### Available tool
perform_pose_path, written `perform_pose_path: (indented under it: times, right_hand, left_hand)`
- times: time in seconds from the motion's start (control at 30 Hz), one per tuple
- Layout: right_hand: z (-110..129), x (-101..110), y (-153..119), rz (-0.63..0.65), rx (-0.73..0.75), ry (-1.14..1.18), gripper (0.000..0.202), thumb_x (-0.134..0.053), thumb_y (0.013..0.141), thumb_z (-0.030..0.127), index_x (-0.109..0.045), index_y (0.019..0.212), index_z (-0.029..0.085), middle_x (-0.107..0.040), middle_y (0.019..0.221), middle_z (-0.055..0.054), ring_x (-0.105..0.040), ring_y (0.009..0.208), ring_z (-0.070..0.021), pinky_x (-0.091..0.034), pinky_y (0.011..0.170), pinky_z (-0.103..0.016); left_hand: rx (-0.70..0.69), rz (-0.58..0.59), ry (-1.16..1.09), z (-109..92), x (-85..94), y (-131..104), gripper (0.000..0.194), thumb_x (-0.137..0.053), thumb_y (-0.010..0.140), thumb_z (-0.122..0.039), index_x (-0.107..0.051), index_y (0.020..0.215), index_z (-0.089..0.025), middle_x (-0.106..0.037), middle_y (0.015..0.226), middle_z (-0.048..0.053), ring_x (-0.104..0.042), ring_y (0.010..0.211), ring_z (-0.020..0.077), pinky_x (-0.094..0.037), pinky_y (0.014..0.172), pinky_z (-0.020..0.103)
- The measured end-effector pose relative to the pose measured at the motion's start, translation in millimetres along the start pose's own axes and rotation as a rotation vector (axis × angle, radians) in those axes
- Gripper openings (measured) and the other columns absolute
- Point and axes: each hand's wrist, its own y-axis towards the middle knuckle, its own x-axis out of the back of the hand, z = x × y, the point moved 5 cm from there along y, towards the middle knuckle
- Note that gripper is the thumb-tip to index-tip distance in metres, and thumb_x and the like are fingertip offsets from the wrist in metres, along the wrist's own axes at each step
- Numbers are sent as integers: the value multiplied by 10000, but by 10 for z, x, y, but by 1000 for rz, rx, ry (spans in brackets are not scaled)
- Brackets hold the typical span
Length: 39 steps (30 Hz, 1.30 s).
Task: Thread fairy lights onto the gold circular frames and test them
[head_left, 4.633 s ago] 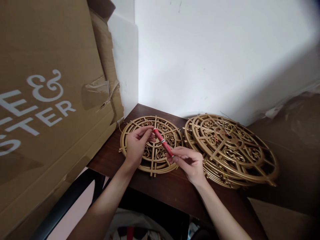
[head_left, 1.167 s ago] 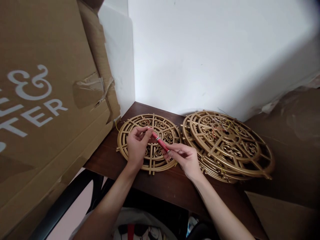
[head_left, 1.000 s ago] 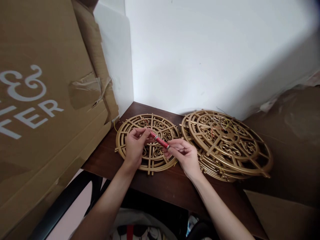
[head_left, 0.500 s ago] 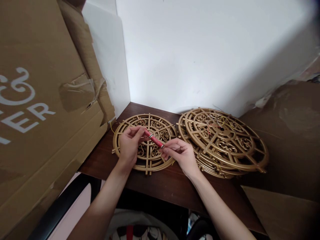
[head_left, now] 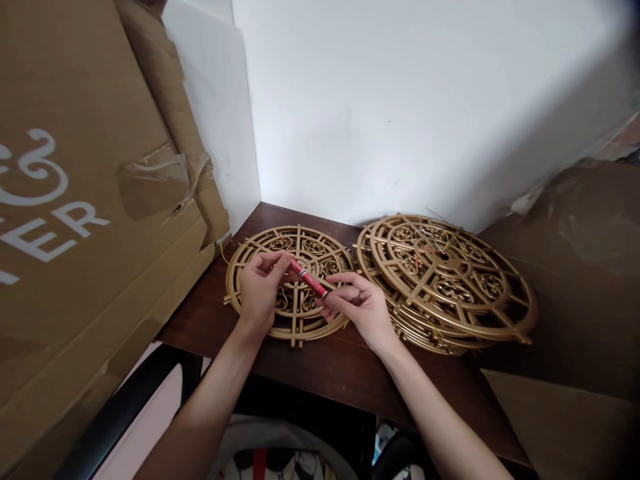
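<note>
A slim red pen with silver bands is held slanting between both hands, its right end lower. My left hand pinches the upper left end between thumb and fingers, which hide that tip. At the lower right end, my right hand grips with thumb and fingertips, the index finger raised a little off it. Under the pen lies a round gold openwork panel with scroll patterns, flat on a dark wooden table.
Several similar gold panels are stacked at the right, with thin yellow and red wires on top. A large cardboard box rises at the left, and brown cardboard stands at the right. Behind the table is a white wall.
My right index finger has lifted slightly away from the pen. Both hands and the pen otherwise stay nearly in place, and the view has shifted a little.
</note>
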Motion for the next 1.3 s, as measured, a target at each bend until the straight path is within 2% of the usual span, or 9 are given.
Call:
perform_pose_path:
  times: [0.2, 0.33, 0.6, 0.8, 1.17, 1.3]
  right_hand:
    - [-15, -5, -17, 39, -25, -72, 299, -755, 756, 312, -689, 1009, 168, -763, 763, -43, -719, 616, -162, -603, 572, -259]
    - [-15, -34, -24, 104, -35, -80, 298, -751, 761, 304, -717, 1031, 184, -763, 800, -45, -727, 665, -167, -614, 629, -283]
    - [11, -44, -11, 96, 1, -58, 251, -761, 747, 262, -759, 998, 248, -768, 822, -29, -714, 676, -165, -612, 641, -311]
    - [-9, -27, -18, 103, 28, -121, 254, -762, 746, 242, -762, 1000, 246, -767, 839, -33, -696, 674, -154, -599, 689, -314]
    - [8, -19, -17, 101, 32, -138, 224, -765, 738, 236, -772, 961, 260, -766, 816, -27, -697, 663, -148, -596, 676, -297]
    - [25, -3, -5, 73, 35, -111, 229, -780, 719, 255, -772, 948, 260, -768, 794, -31, -708, 660, -175, -610, 664, -336]
  left_hand:
    - [-66, 13, 59, -22, 7, -14, 328, -821, 624, -332, -648, 794, -111, -683, 720, 28, -634, 603, 123, -558, 554, 249]
    - [-50, 29, 80, -15, 6, -40, 337, -816, 633, -346, -652, 809, -110, -690, 721, 35, -642, 616, 125, -558, 565, 243]
    - [-31, 83, 41, -30, -24, -54, 276, -800, 672, -317, -630, 776, -126, -701, 697, 38, -660, 593, 131, -567, 568, 255]
    - [41, 91, 22, 27, -25, -35, 315, -831, 625, -304, -630, 778, -118, -694, 682, 25, -654, 579, 125, -563, 548, 243]
    - [40, 109, 9, 34, 3, -40, 302, -829, 629, -289, -609, 751, -121, -697, 693, 31, -661, 590, 129, -570, 537, 243]
    - [7, 128, 63, -32, -37, -5, 308, -826, 631, -315, -610, 740, -126, -692, 657, 28, -662, 564, 138, -574, 535, 258]
